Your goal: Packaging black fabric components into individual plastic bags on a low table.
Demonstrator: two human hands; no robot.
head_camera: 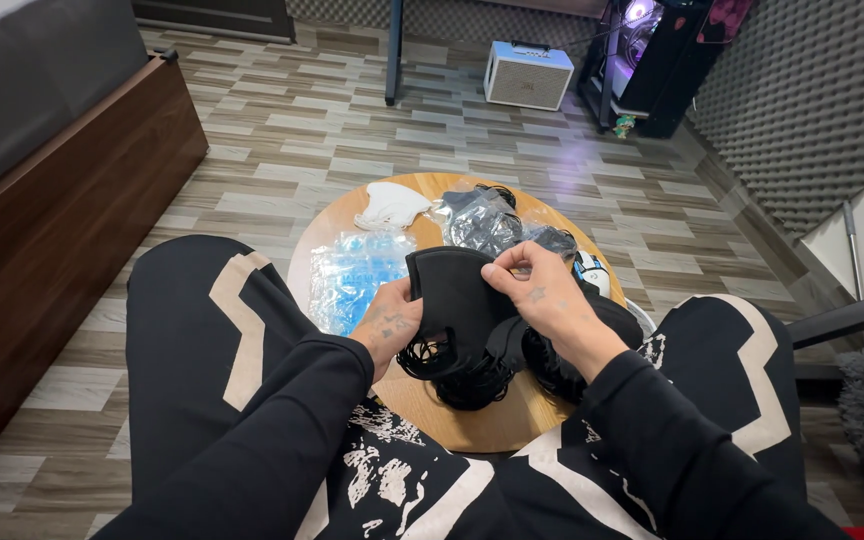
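Left hand (389,322) grips the lower left edge of a black face mask (452,290), fingers curled around it. Right hand (542,290) pinches the mask's upper right edge between thumb and fingertips. Mask is held up between both hands, just above a small round wooden table (472,425), over a pile of more black masks (492,365) with tangled ear loops lying on the tabletop. Both arms in black sleeves.

Left of the held mask, on the table: stack of light blue masks in clear plastic wrap (352,275). Behind that, near the far rim, a white mask (392,205). Beside it to the right, a clear bag of black masks (482,220). Something white-and-black (592,270) just behind the right hand, cannot tell what.

Person's knees in black trousers with beige pattern flank the table. Wood-pattern floor all around. Far back: white speaker box (527,75) on the floor, lit computer tower (642,40) to its right. Dark wooden bed frame (62,230) at left, grey foam wall panels (812,100) at right.
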